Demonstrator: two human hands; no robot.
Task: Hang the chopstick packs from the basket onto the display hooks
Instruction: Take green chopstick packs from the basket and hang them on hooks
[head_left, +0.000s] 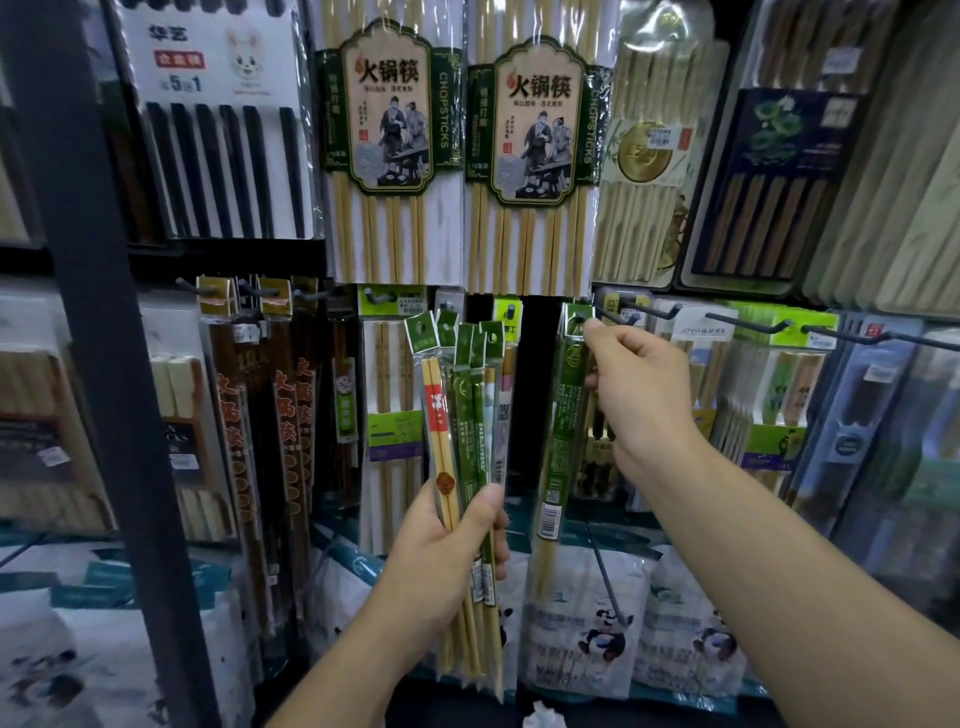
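A: scene?
B: shop display wall, dim light, rows of dark metal hooks (748, 323) loaded with packaged chopsticks. dark upright post (104, 338) runs down the left. lower shelf holds white bags with panda print (602, 636)

A: readable text?
B: two big packs up top (395, 150) have a green label with "火锅筷" and "CHOPSTICKS" down the side. top-left white card (208, 57) over black chopsticks shows "5" and "1" plus a rabbit drawing. a pack on the right hooks reads "JOY-HER" (693, 331). brown packs at left (260, 431) carry orange characters, too blurred to read. price stickers are also unreadable

A: left hand?
B: left hand (441, 551) is wrapped tight around the lower half of a bundle of chopstick packs (467, 415), held upright. green header tabs with hang holes fan out at the top. front pack is pale sticks with a red band, the rest are green-sleeved

A: right hand?
B: right hand (639, 400) pinches the green header of a single green pack (563, 415), thumb and fingers closed on it. header sits at the tip of a hook (621, 314); can't tell if the hole is already on it. pack hangs straight down, barcode near the bottom

A: basket?
B: not in frame
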